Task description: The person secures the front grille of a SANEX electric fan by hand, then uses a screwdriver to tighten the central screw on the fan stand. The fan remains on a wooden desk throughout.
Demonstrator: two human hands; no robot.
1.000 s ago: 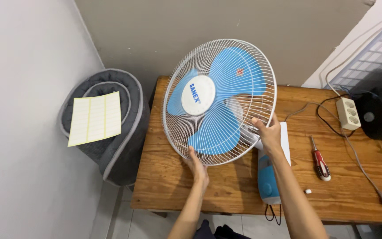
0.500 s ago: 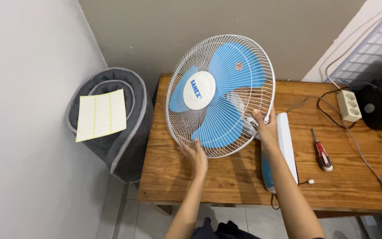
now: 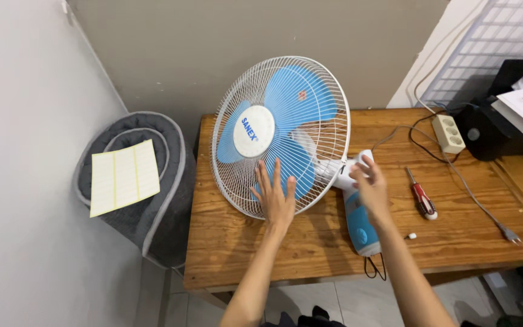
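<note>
Round white wire-cage fan (image 3: 279, 136) with smooth blue blades is propped on the grainy wooden desk (image 3: 310, 254); left hand (image 3: 275, 197) spread flat on the grille, right hand (image 3: 367, 184) loosely cupped at the plastic neck.

White wire-grille fan (image 3: 281, 133): light blue blades, white hub, blue-and-white base. Brown grained wooden table (image 3: 310, 254). Red-and-black-handled screwdriver (image 3: 420, 197). White power strip (image 3: 448, 133). Grey rolled mat (image 3: 152, 200), pale yellow sheet (image 3: 122, 177).

left hand (image 3: 275, 197) flat on fan grille (image 3: 281, 136) | right hand (image 3: 368, 186) at fan neck | table (image 3: 310, 242)
</note>
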